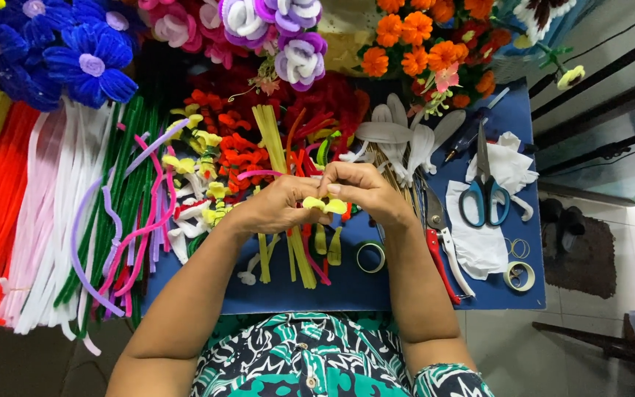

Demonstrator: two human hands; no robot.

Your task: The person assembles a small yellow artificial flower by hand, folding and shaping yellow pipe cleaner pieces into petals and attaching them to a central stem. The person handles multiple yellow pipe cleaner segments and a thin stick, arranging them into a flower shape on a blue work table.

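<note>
A small yellow pipe-cleaner piece [325, 205], bent into fuzzy lobes, lies crosswise above the green tape roll [370, 256]

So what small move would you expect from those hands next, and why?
Probably another pinch and twist: both hands, left hand and right hand, meet on a small yellow pipe-cleaner piece with looped petal shapes, which looks only partly formed. More yellow stems lie just below.

The left hand [277, 206] and right hand [365, 192] cover most of the yellow pipe-cleaner piece [325, 206]; the blue pipe-cleaner flowers [75, 59] are cropped at the top edge.
</note>
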